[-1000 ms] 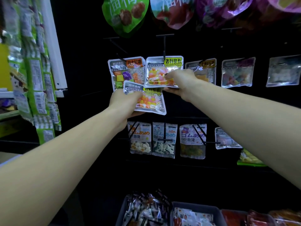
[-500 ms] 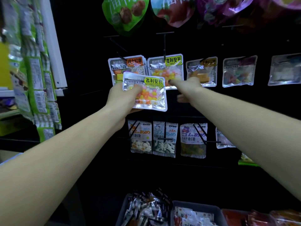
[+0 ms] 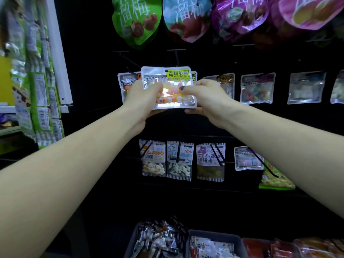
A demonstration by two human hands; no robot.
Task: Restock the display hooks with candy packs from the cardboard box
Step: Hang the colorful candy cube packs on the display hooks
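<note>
A clear candy pack (image 3: 168,79) with a yellow label and orange, yellow and pink sweets is held up against the black display wall. My left hand (image 3: 141,97) grips its left side and my right hand (image 3: 204,97) grips its right side, thumb on the front. The pack's hang hole sits just under a black hook (image 3: 176,56). It covers a like pack hanging behind it; another pack (image 3: 126,81) hangs partly hidden to the left. No cardboard box is in view.
More candy packs (image 3: 257,88) hang to the right, and a lower row (image 3: 179,161) hangs on black hooks. Large plum bags (image 3: 136,19) hang above. Grey bins (image 3: 214,244) of snacks stand below. Green packets (image 3: 41,81) hang at the left.
My left hand lifted the pack up and right, in front of the hanging pack. My right hand left the hanging pack and took hold of the lifted pack's right side.
</note>
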